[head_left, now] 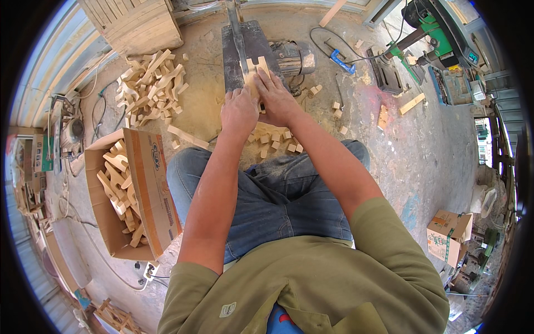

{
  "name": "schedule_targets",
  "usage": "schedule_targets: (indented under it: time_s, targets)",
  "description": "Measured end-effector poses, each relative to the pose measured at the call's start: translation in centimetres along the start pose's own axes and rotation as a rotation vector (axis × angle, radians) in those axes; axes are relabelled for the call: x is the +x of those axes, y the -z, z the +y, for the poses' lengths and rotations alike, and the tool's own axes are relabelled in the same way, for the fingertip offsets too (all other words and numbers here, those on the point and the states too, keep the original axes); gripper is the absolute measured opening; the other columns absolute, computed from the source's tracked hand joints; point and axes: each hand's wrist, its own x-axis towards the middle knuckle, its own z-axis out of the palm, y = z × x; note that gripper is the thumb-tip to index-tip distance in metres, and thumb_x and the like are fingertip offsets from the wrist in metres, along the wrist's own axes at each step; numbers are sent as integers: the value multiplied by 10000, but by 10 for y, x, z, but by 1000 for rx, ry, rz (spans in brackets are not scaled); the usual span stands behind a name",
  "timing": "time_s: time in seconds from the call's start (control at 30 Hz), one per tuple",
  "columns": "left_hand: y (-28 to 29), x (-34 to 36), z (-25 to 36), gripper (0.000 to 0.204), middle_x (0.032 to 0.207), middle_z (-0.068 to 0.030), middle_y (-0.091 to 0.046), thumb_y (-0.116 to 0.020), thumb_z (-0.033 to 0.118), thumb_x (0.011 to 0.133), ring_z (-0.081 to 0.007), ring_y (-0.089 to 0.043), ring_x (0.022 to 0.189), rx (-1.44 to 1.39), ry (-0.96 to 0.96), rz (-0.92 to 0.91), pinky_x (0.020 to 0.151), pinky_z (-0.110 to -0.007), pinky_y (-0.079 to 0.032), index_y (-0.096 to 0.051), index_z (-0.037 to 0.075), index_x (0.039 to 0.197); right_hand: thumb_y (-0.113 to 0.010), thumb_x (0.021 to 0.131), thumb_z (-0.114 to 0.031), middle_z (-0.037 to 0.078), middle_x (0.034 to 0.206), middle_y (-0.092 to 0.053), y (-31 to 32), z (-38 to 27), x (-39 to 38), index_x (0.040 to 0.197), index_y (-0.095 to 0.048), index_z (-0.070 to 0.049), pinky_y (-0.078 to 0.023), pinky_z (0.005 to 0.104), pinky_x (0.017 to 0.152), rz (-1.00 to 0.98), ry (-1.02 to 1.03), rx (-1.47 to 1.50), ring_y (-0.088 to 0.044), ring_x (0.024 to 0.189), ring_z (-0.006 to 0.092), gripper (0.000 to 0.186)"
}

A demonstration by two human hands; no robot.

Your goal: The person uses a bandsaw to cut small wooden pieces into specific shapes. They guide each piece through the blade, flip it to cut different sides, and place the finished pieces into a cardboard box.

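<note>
Both hands hold a wood piece: the left hand (239, 110), fingers bent, grasps its near left side, while the right hand (278, 103) grasps it from the right, fingers laid forward along it. The wood piece (252, 79) sits between them on the dark bench (231, 47), its notched end pointing away; the undersides of the fingers are hidden, so how firmly each one grips is hard to say. Just beyond the hands a metal strip (237, 39) rises close to the wood, and a motor (297, 58) is to their right. Offcuts (275, 138) lie on the floor just below the hands. Left of them is a heap of cut wood (153, 83); lower left, an open carton (146, 195) holds curved pieces (118, 181). Farther right lies a blue tool (342, 62), and beyond it stands a green drill press (439, 34).
</note>
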Motion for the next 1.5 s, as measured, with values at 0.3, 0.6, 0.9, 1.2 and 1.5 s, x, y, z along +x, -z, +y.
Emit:
schedule_targets:
  time_s: [0.3, 0.6, 0.9, 1.2, 1.5]
  targets:
    - [-5, 2, -4, 465, 1295, -215, -716, -699, 255, 1011, -420, -627, 1252, -2, -21, 37, 1065, -498, -523, -665, -12, 1390, -885, 792, -476, 287, 1740, -266, -3, 4, 2, 1655, -320, 39, -255, 527, 1337, 5, 6, -13, -241, 1612, 511, 1153]
    - [-8, -10, -2, 488, 1255, -224, -731, -722, 238, 991, -429, -665, 1170, 23, -56, 44, 1017, -499, -539, -651, -25, 1396, -880, 785, -442, 282, 1727, -293, -5, 6, 2, 1646, -345, 21, -296, 580, 1307, 60, 40, 6, -307, 1573, 547, 1115]
    - [-5, -9, 0, 492, 1300, -233, -709, -736, 247, 980, -425, -634, 1234, -14, -19, 16, 1048, -497, -525, -644, -27, 1379, -897, 775, -419, 282, 1729, -283, -2, 4, 2, 1650, -318, 31, -301, 551, 1312, 45, 26, -11, -286, 1586, 526, 1142]
    - [7, 39, -44, 1098, 1565, -232, -561, -940, 546, 724, -413, -474, 1486, -153, 66, -52, 1208, -497, -433, -488, 82, 1610, -859, 790, -695, 274, 1740, -278, 7, -5, 2, 1653, -340, 41, -312, 553, 1301, -5, -23, 5, -285, 1587, 536, 1247]
    - [-4, 72, -78, 1284, 1730, -317, -319, -948, 685, 643, -437, -292, 1631, -239, -45, -280, 1279, -501, -353, -430, 141, 1683, -810, 787, -777, 269, 1749, -262, 2, -2, 1, 1660, -337, 32, -326, 555, 1294, 8, -15, -43, -285, 1585, 546, 1281]
